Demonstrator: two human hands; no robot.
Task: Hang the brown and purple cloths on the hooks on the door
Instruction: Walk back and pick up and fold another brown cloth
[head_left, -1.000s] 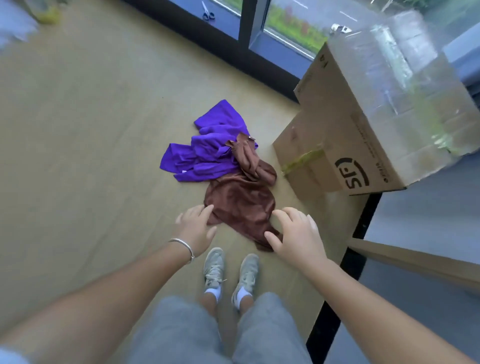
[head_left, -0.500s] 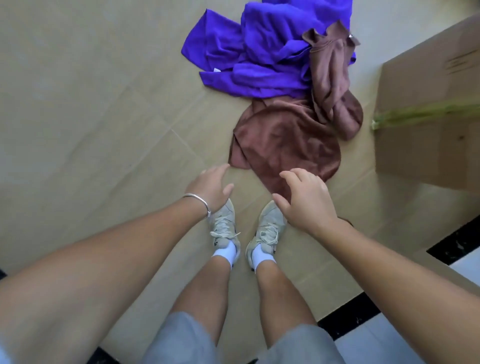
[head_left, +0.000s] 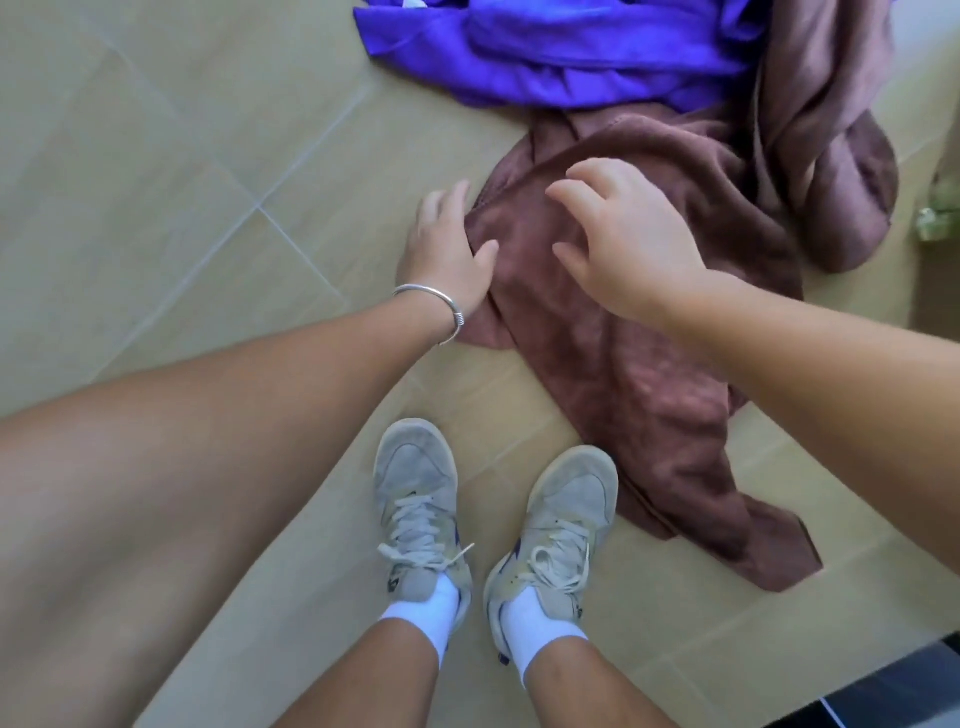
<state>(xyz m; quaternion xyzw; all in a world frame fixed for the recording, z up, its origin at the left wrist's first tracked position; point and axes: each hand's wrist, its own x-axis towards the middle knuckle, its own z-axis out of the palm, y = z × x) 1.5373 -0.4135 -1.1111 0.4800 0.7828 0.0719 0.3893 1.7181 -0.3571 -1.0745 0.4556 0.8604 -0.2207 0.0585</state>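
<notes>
Lying crumpled, brown cloth (head_left: 644, 364) outspread.

The brown cloth (head_left: 639, 358) lies crumpled on the floor, running from the upper right of the frame down to the lower right, where a corner ends just beside the feet. It is a soft, fuzzy fabric with a stitched hem along its upper left edge. The purple cloth (head_left: 561, 47), smooth and bunched in folds, lies at the top centre, touching the brown one; a brown fold lies over its right side.
</notes>
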